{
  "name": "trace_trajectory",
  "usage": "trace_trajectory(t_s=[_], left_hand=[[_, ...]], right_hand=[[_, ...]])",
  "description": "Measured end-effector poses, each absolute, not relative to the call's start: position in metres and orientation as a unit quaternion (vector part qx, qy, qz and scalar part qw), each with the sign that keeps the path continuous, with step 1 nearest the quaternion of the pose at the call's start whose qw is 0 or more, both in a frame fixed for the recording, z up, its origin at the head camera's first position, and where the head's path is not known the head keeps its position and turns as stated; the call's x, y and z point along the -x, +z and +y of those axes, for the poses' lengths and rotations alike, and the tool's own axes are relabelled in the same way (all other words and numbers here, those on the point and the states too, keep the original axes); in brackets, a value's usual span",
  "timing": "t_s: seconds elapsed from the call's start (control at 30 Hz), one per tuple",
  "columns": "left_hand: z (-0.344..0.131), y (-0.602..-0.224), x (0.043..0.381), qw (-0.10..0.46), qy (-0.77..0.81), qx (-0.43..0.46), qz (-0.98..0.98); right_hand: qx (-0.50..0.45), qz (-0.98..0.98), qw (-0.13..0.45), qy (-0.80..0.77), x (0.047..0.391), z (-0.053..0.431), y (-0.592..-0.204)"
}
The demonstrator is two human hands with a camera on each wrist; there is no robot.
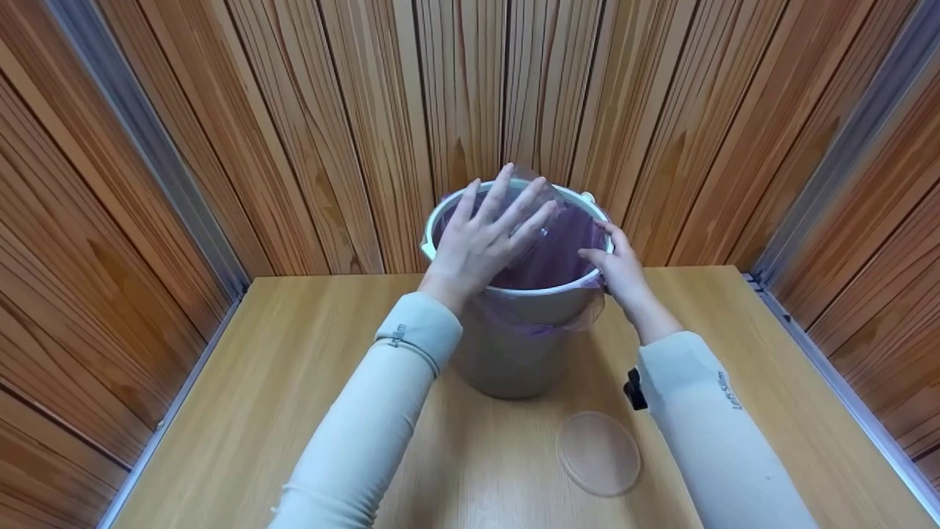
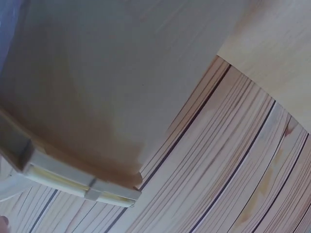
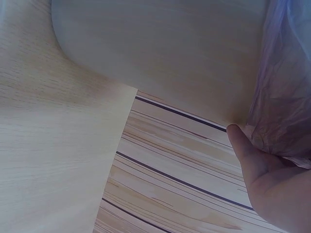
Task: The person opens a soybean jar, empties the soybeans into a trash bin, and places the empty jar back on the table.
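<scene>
A grey-beige trash bin (image 1: 507, 360) with a pale rim stands upright on the table, lined with a thin purple bag (image 1: 547, 257) folded over the rim. My left hand (image 1: 477, 246) reaches over its mouth, palm down, fingers straight and spread. A clear plastic piece (image 1: 527, 174) shows beneath and past those fingers, its outline partly hidden; the left thumb is out of sight. My right hand (image 1: 624, 272) grips the bin's right rim through the bag. In the right wrist view, a fingertip (image 3: 234, 131) lies against the outer wall beside the crumpled bag (image 3: 282, 107).
A clear round lid (image 1: 599, 454) lies flat on the wooden table (image 1: 330, 411), in front of the bin and beside the right sleeve. Wood-panelled walls (image 1: 367, 110) rise at the back and on both sides. A catch-like fitting (image 2: 82, 179) juts from the bin's rim.
</scene>
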State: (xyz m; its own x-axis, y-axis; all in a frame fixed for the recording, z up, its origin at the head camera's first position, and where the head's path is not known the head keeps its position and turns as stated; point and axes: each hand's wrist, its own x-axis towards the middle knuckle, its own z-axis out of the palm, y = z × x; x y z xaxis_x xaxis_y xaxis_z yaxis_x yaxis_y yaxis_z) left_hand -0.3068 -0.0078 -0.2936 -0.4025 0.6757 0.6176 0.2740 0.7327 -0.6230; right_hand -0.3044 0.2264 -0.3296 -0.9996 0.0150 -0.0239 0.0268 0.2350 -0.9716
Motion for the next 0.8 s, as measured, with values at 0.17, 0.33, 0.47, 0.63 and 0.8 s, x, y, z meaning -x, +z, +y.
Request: trace_trajectory(t_s=[0.17,0.33,0.47,0.63,0.8], left_hand=[[-0.009,-0.295,0.306,0.44,0.113,0.257,-0.853],[-0.013,-0.294,0.303,0.4,0.015,0.221,-0.889],[-0.016,-0.295,0.299,0.384,-0.065,0.201,-0.899],[-0.019,-0.295,0.287,0.365,-0.172,0.17,-0.899],[-0.022,-0.298,0.273,0.365,-0.257,0.162,-0.88]], right_hand=[[-0.014,0.785,0.009,-0.619,0.293,0.221,-0.317],[-0.01,0.786,0.001,-0.618,0.297,0.224,-0.322],[-0.006,0.789,-0.009,-0.614,0.306,0.23,-0.334],[-0.008,0.791,-0.014,-0.612,0.308,0.23,-0.334],[-0.01,0.788,-0.014,-0.615,0.309,0.231,-0.334]])
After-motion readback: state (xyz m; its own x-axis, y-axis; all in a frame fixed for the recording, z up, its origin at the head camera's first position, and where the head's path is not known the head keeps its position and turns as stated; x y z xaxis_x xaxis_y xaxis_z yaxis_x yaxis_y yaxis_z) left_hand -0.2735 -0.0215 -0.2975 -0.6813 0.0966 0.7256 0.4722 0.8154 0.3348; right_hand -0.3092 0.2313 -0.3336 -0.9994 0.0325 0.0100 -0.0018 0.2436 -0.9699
